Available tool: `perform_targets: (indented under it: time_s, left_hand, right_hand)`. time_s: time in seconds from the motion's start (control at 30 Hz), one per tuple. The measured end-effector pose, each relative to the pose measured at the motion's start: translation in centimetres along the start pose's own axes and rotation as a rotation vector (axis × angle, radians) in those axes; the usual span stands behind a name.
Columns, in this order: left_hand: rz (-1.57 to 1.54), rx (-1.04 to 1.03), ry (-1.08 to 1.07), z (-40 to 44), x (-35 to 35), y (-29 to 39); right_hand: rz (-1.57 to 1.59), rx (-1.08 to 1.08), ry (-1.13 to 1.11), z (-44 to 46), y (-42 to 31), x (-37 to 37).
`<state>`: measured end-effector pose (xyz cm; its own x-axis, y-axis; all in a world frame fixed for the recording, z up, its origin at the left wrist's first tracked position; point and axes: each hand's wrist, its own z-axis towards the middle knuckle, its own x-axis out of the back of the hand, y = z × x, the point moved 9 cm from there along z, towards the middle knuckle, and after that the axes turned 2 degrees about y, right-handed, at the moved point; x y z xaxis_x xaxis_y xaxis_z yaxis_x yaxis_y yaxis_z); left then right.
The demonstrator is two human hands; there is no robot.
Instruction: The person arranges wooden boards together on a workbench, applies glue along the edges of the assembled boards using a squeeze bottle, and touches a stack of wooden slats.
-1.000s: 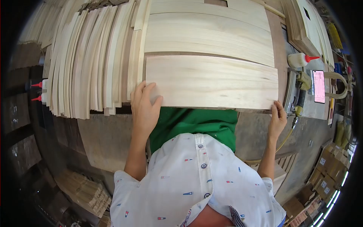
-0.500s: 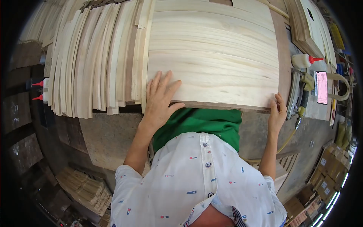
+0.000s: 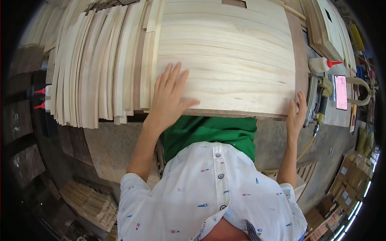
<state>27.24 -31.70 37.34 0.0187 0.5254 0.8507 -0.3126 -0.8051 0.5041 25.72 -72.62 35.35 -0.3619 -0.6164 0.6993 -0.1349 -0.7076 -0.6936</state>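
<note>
A wide panel of pale wooden boards [image 3: 229, 60] lies flat on the bench in front of me, its near edge close to my waist. Over its near left corner is my left hand [image 3: 171, 94], fingers spread and slightly blurred; whether the palm presses on the wood I cannot tell. At the near right corner, my right hand [image 3: 296, 112] rests against the panel's edge with its fingers loosely apart. Long thin wooden strips [image 3: 94, 64] stand packed in a row to the left of the panel.
Right of the panel lie a nail gun [image 3: 321, 98] with a yellow hose, a glue bottle [image 3: 319, 65] with a red tip, and a phone [image 3: 341, 92]. Stacked panels [image 3: 321, 28] stand at the back right. Two more glue bottles [image 3: 48, 91] sit at far left.
My left hand has lifted or slid slightly forward, its thumb coming over the panel. My right hand has shifted a little forward along the right edge.
</note>
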Motion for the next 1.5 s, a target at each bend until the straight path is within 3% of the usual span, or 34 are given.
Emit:
perform_targets:
  time_s: [0.03, 0.17, 0.27, 0.33, 0.43, 0.57, 0.63, 0.7, 0.77, 0.9, 1.0, 1.1, 1.3, 1.5]
  left_hand:
    - [0.039, -0.046, 0.058, 2.0, 0.2, 0.1]
    - [0.117, -0.122, 0.192, 9.3, -2.3, -2.7]
    - [0.264, -0.034, 0.158, 11.3, -3.5, -5.0]
    - [0.45, 0.166, 0.145, 10.9, -2.0, -6.8]
    - [0.612, 0.235, 0.151, 9.0, -0.9, -4.3]
    - [0.392, 0.112, 0.187, 6.1, -1.2, -0.5]
    - [0.188, 0.04, -0.054, 3.5, -2.9, -0.1]
    - [0.156, 0.008, -0.1, 0.6, -2.8, 0.1]
    - [0.13, -0.009, -0.147, -0.9, -2.8, -0.1]
    - [0.102, -0.057, -0.09, -1.9, -1.9, 0.0]
    - [0.125, -0.083, -0.054, -1.9, -2.2, 0.0]
    - [0.135, -0.094, -0.039, -1.8, -2.0, -0.2]
    - [0.125, -0.096, -0.021, -1.9, -2.0, -0.2]
    - [0.106, -0.108, -0.048, -1.8, -2.0, 0.0]
  right_hand:
    - [-0.122, 0.195, 0.059, 0.5, -2.3, -0.2]
    - [-0.313, 0.38, -0.02, 2.3, -4.6, -4.0]
    - [-0.465, 0.364, -0.085, 2.7, -4.0, -5.5]
    - [-0.459, 0.38, -0.058, 2.6, -4.1, -5.5]
    - [-0.435, 0.369, -0.022, 2.2, -4.1, -5.4]
    - [-0.382, 0.359, -0.041, 2.4, -4.7, -4.6]
    - [-0.304, 0.327, -0.001, 3.4, -3.1, -3.2]
    - [-0.226, 0.286, 0.017, 4.1, -0.8, -1.8]
    - [-0.036, 0.115, -0.01, 4.8, 2.0, -1.4]
    - [-0.037, 0.051, -0.042, 5.2, 1.0, -1.8]
    - [-0.099, 0.163, -0.021, 5.3, 0.1, -1.8]
    - [-0.029, 0.031, -0.031, 5.0, 0.4, -1.9]
    - [0.048, -0.005, -0.025, 5.2, 0.7, -1.9]
    - [-0.076, 0.096, 0.002, 5.1, 0.0, -1.9]
